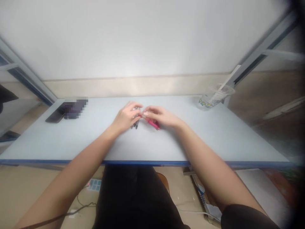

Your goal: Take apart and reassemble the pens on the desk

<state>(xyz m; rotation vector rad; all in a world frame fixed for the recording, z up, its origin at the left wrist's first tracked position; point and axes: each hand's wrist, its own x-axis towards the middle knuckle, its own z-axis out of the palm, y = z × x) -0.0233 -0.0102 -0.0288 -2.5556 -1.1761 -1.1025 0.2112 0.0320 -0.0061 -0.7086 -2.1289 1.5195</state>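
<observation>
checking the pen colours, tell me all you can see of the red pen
The red pen is slim, pinkish red and looks like plastic. It lies slanted, low over the pale table, its lower end pointing toward the near right. The right hand grips its upper part, covering it. Its tip and any cap cannot be made out.

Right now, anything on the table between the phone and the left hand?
Nothing. In the head view the table is bare between the phone and the left hand, which grips dark pens.
</observation>
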